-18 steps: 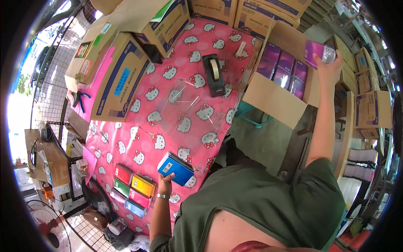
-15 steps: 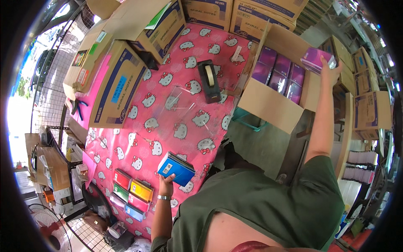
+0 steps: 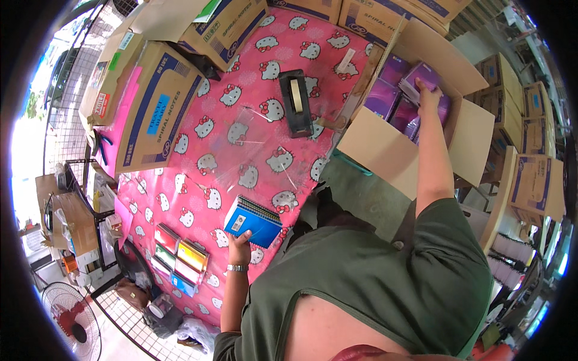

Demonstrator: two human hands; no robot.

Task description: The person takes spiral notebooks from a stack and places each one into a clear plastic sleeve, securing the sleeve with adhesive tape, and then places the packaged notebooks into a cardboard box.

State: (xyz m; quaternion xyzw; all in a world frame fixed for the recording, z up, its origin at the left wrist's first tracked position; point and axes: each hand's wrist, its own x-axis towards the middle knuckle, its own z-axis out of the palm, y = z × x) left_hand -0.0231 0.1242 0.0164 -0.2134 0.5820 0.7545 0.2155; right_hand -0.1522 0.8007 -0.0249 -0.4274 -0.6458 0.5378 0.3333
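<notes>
My left hand (image 3: 239,239) grips a small stack of blue spiral notebooks (image 3: 260,230), held above the near edge of the pink table cover. At the upper right, my right hand (image 3: 428,99) is closed on a purple pack (image 3: 419,77) inside an open cardboard carton (image 3: 382,151). Beneath and beside that pack lie several more purple packs (image 3: 382,99) in the carton. To the left of my left hand, several small notebooks (image 3: 192,255) in yellow, red, green and blue lie grouped on the table.
A black tape dispenser (image 3: 296,103) stands on the pink patterned table cover (image 3: 241,156). Cardboard cartons (image 3: 161,111) line the table's left and far sides. More cartons (image 3: 533,186) are stacked at the right. A fan (image 3: 71,322) stands at the lower left.
My right hand has moved left and down with the purple pack, from above the carton's right side to among the packs inside. My left hand still holds the blue notebooks.
</notes>
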